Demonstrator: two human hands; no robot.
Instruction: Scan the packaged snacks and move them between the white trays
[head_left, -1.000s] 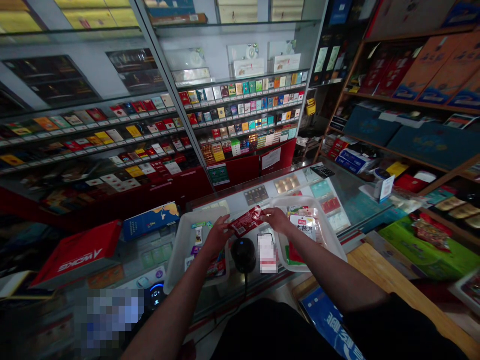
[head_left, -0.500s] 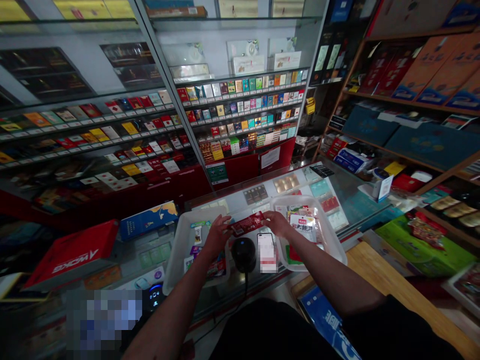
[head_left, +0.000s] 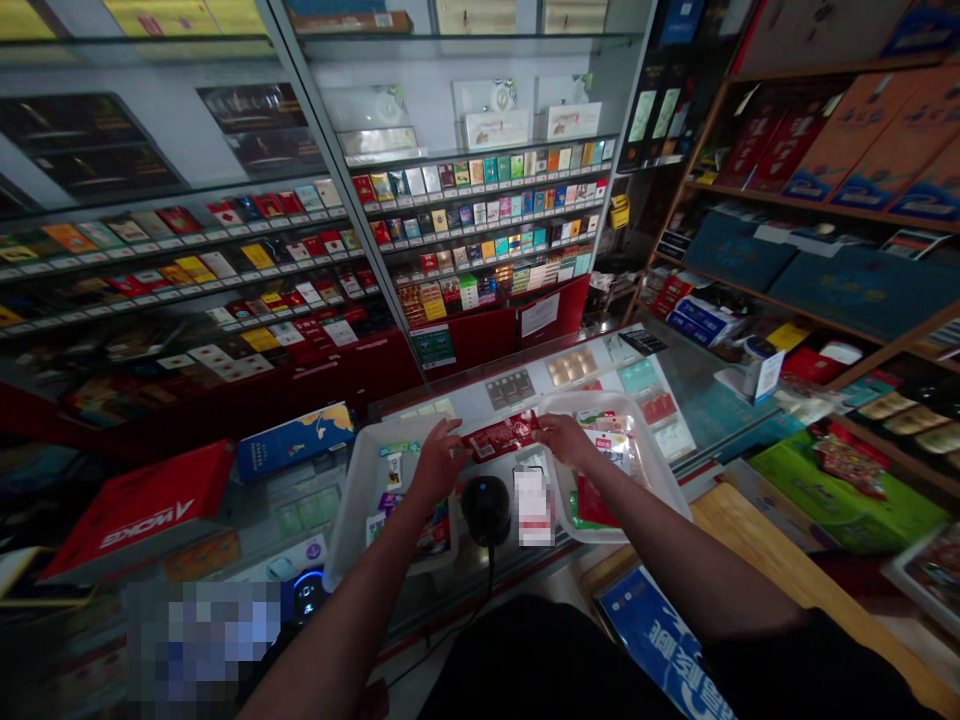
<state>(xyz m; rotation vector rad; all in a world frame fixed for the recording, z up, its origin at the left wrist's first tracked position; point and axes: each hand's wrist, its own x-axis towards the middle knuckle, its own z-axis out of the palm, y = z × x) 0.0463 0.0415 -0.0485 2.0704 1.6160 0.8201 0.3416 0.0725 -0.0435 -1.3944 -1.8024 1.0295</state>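
Red packet point(head_left: 501, 436) held between left hand point(head_left: 444, 462) and right hand point(head_left: 564, 441).

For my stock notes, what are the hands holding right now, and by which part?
A red foil packet, held by its two short ends: left hand at one, right hand at the other.

Nothing legible; lettering on red box point(head_left: 139, 512) blurred.
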